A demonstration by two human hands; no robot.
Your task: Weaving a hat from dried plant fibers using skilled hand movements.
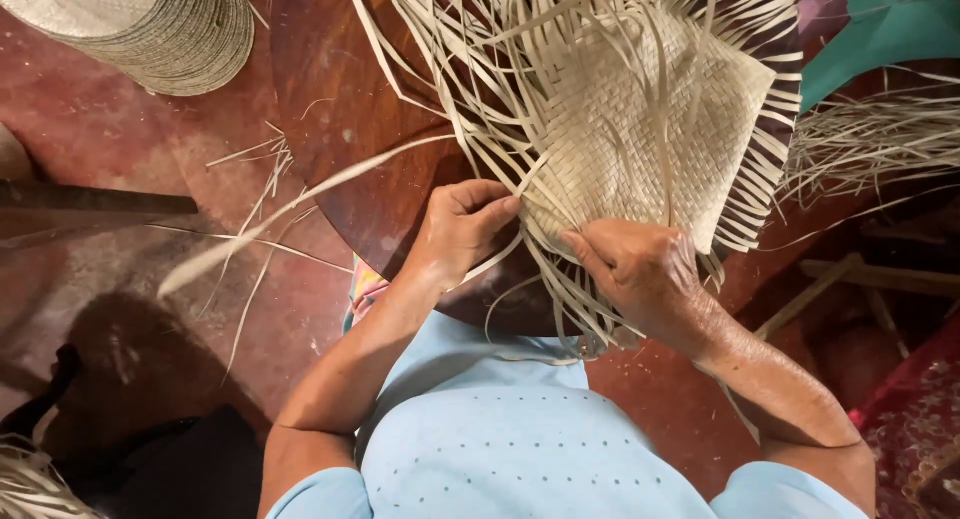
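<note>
A pale woven mat of flat palm strips (pixel 650 129) lies on a dark round wooden table (pixel 340 109), with many loose strips fanning out from its edges. My left hand (pixel 462 226) pinches a long strip (pixel 300 199) at the mat's near left corner; that strip runs off to the left over the floor. My right hand (pixel 640 274) presses on the mat's near edge, its fingers closed over several strips that hang down toward my lap.
A stack of woven pieces (pixel 150 24) sits at the top left. Stray strips (pixel 265 169) litter the red floor (pixel 90 129). A bundle of loose fibres (pixel 870 139) lies to the right by a teal cloth (pixel 880 34). Dark objects sit bottom left.
</note>
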